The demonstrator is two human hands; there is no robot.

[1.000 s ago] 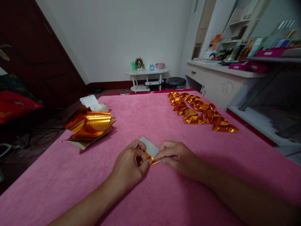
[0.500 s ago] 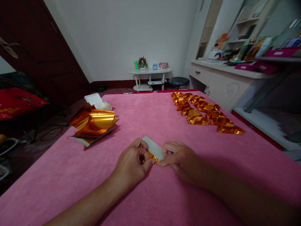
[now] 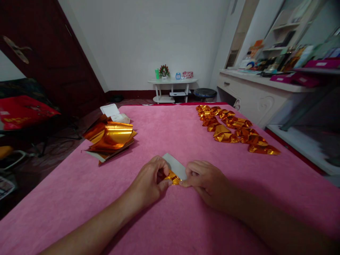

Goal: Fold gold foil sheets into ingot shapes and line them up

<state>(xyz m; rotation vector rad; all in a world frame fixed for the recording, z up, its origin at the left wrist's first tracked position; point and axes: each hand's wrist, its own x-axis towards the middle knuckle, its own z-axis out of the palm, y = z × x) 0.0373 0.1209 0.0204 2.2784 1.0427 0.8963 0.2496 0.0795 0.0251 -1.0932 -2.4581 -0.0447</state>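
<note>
Between my hands, a sheet of gold foil paper (image 3: 174,165) lies on the pink cloth, its pale grey back facing up and its near edge folded over to show gold. My left hand (image 3: 153,177) is closed, thumb and fingers pinching the left part of the gold fold. My right hand (image 3: 204,179) has its fingers curled, with the thumb and index finger pressed on the paper's near right corner. The undersides of the fingers are hidden.
A loose stack of gold foil sheets (image 3: 111,138) lies at the left, with a white open box (image 3: 111,111) behind it. Several folded gold foil pieces (image 3: 225,134) sit in rows at the right. The pink cloth (image 3: 164,127) covers the table. A white dresser (image 3: 255,95) stands beyond.
My left fingers have shifted slightly along the fold, so more of the gold strip shows. My right hand stays on the corner. The whole view has swung a little to the left.
</note>
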